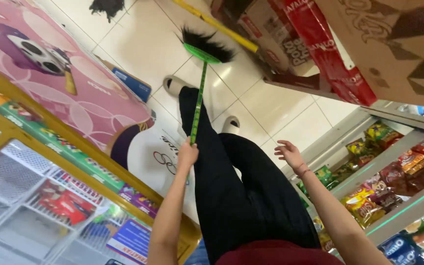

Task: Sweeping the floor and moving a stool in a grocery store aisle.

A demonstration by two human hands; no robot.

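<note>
Broom (198,93) handle sits gripped in my left hand (188,153); my right hand (289,154) hangs spread and empty beside it. Its black bristles rest on the floor (138,44) past my shoes. I judge a wide sweep could knock snack packets off the shelf (369,167) right of the broom. Further right, boxes (330,54) crowd the aisle.
</note>
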